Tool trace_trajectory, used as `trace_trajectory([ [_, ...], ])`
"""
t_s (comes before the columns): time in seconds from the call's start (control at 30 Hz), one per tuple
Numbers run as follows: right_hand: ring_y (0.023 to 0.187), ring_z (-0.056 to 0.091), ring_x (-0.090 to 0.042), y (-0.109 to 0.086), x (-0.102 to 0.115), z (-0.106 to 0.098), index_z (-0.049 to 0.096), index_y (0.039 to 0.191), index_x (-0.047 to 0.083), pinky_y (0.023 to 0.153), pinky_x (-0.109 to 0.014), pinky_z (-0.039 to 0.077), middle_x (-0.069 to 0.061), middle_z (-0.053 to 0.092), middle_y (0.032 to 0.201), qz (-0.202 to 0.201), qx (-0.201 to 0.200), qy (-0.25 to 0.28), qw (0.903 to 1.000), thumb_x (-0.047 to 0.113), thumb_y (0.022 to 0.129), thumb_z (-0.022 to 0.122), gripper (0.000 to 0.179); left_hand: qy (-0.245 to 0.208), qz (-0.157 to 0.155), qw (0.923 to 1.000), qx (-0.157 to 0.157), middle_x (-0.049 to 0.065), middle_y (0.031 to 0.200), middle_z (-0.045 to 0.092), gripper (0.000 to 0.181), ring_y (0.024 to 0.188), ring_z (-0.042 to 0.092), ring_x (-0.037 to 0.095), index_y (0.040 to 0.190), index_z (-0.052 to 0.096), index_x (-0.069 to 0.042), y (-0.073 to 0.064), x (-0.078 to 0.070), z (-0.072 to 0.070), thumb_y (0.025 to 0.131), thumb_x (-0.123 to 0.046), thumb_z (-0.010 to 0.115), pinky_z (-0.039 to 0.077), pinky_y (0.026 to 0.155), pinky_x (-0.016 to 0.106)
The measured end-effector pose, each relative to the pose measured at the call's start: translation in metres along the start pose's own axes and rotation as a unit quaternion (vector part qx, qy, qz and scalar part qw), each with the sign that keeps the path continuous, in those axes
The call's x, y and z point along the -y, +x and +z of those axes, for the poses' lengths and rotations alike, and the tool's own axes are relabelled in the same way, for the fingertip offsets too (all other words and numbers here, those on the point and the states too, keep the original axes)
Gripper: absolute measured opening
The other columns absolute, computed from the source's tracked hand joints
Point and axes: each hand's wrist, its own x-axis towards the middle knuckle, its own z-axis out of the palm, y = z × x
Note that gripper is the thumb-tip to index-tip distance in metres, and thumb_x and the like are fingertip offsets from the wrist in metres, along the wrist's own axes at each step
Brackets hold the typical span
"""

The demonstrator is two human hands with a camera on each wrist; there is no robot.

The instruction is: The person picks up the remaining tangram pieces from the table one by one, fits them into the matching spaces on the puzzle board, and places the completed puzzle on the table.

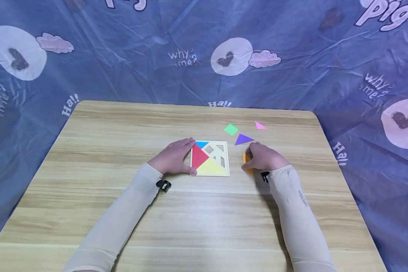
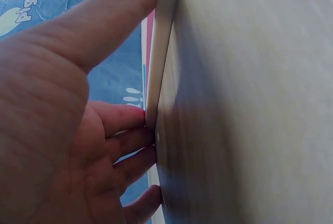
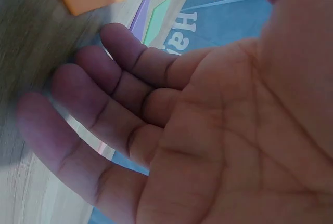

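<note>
My left hand (image 1: 175, 155) grips the left side of a square tangram board (image 1: 227, 166), index finger at the far corner and thumb at the near one. In the left wrist view the thumb and fingertips meet the board's pale edge (image 2: 162, 52). Red (image 1: 199, 156), yellow (image 1: 210, 167) and blue (image 1: 201, 144) pieces fill part of the board; its right part shows cut-out outlines. My right hand (image 1: 263, 156) is over an orange tangram piece (image 1: 249, 166), thumb and index finger spread around it. In the right wrist view the orange piece lies just beyond the loosely bent fingers (image 3: 78, 94).
Beyond the right hand lie a purple triangle (image 1: 243, 139), a green square (image 1: 231, 129) and a pink triangle (image 1: 260, 125). Everything rests on a wood-grain table (image 1: 204, 215). A printed blue cloth (image 1: 139, 68) hangs behind the table's far edge.
</note>
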Motion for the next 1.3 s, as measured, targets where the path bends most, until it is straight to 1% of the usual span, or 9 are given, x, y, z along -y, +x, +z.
trace_trajectory([
  [0.2, 0.106, 0.053, -0.032, 0.0, 0.001, 0.001, 0.053, 0.128, -0.009, 0.102, -0.051, 0.048, -0.02, 0.054, 0.12, 0.006, -0.003, 0.0, 1.0, 0.023, 0.091, 0.079, 0.055, 0.001, 0.001, 1.0, -0.001, 0.009, 0.172, 0.02, 0.121, 0.159, 0.018, 0.027, 0.165, 0.02, -0.007, 0.0, -0.001, 0.0, 0.078, -0.065, 0.081, 0.019, 0.129, 0.045],
  [0.3, 0.108, 0.053, -0.032, 0.001, 0.001, 0.001, 0.053, 0.133, -0.009, 0.104, -0.051, 0.047, -0.019, 0.055, 0.121, 0.011, -0.003, -0.003, 0.9999, 0.021, 0.093, 0.077, 0.056, 0.003, 0.001, 1.0, 0.0, 0.009, 0.172, 0.02, 0.122, 0.159, 0.017, 0.027, 0.165, 0.02, -0.007, 0.0, -0.001, 0.0, 0.078, -0.066, 0.081, 0.018, 0.129, 0.045],
  [0.4, 0.106, 0.053, -0.032, 0.003, 0.0, 0.002, 0.053, 0.133, -0.009, 0.102, -0.05, 0.047, -0.018, 0.055, 0.118, 0.012, -0.003, -0.001, 0.9999, 0.019, 0.093, 0.076, 0.054, 0.002, 0.001, 1.0, 0.0, 0.009, 0.172, 0.02, 0.122, 0.159, 0.017, 0.027, 0.165, 0.02, -0.007, 0.001, -0.001, 0.0, 0.078, -0.066, 0.081, 0.018, 0.129, 0.045],
  [0.63, 0.1, 0.056, -0.03, 0.009, -0.003, 0.004, 0.057, 0.127, -0.009, 0.098, -0.047, 0.049, -0.017, 0.062, 0.112, 0.007, -0.02, 0.022, 0.9995, 0.018, 0.092, 0.075, 0.048, 0.002, 0.002, 1.0, 0.0, 0.009, 0.172, 0.02, 0.121, 0.159, 0.017, 0.027, 0.165, 0.02, -0.007, 0.001, 0.0, 0.001, 0.079, -0.066, 0.08, 0.019, 0.129, 0.046],
  [0.83, 0.099, 0.056, -0.03, 0.011, -0.006, 0.005, 0.056, 0.125, -0.009, 0.096, -0.046, 0.049, -0.017, 0.062, 0.111, 0.003, -0.017, 0.036, 0.9992, 0.017, 0.092, 0.074, 0.046, 0.003, 0.002, 1.0, 0.002, 0.009, 0.172, 0.02, 0.122, 0.159, 0.017, 0.027, 0.165, 0.019, -0.007, 0.001, -0.001, 0.001, 0.078, -0.066, 0.08, 0.018, 0.129, 0.046],
  [0.9, 0.096, 0.057, -0.03, 0.012, -0.006, 0.005, 0.057, 0.121, -0.009, 0.092, -0.044, 0.049, -0.017, 0.062, 0.107, 0.001, -0.024, 0.044, 0.9987, 0.016, 0.092, 0.074, 0.042, 0.003, 0.001, 1.0, 0.001, 0.009, 0.172, 0.02, 0.122, 0.159, 0.017, 0.027, 0.165, 0.019, -0.007, 0.001, -0.001, 0.001, 0.078, -0.066, 0.08, 0.018, 0.129, 0.045],
  [1.0, 0.087, 0.057, -0.028, 0.013, -0.007, 0.005, 0.057, 0.111, -0.006, 0.082, -0.04, 0.049, -0.015, 0.06, 0.097, -0.002, -0.045, 0.053, 0.9976, 0.013, 0.091, 0.072, 0.031, -0.001, 0.003, 1.0, -0.002, 0.009, 0.172, 0.02, 0.122, 0.159, 0.017, 0.027, 0.165, 0.02, -0.006, 0.0, -0.002, 0.002, 0.078, -0.065, 0.081, 0.018, 0.129, 0.045],
  [1.07, 0.084, 0.056, -0.027, 0.013, -0.007, 0.005, 0.057, 0.108, -0.005, 0.078, -0.039, 0.049, -0.015, 0.06, 0.094, 0.0, -0.059, 0.057, 0.9966, 0.012, 0.092, 0.071, 0.027, -0.003, 0.002, 1.0, -0.003, 0.009, 0.172, 0.02, 0.121, 0.159, 0.017, 0.027, 0.165, 0.02, -0.006, 0.0, -0.002, 0.002, 0.078, -0.065, 0.081, 0.018, 0.129, 0.045],
  [1.3, 0.095, 0.059, -0.032, 0.014, -0.008, 0.007, 0.062, 0.111, -0.005, 0.092, -0.048, 0.05, -0.02, 0.065, 0.107, -0.004, -0.112, 0.05, 0.9924, 0.009, 0.096, 0.066, 0.021, 0.0, -0.005, 1.0, -0.004, 0.008, 0.172, 0.02, 0.121, 0.159, 0.017, 0.026, 0.165, 0.02, -0.008, 0.001, -0.003, 0.006, 0.078, -0.065, 0.081, 0.019, 0.129, 0.045],
])
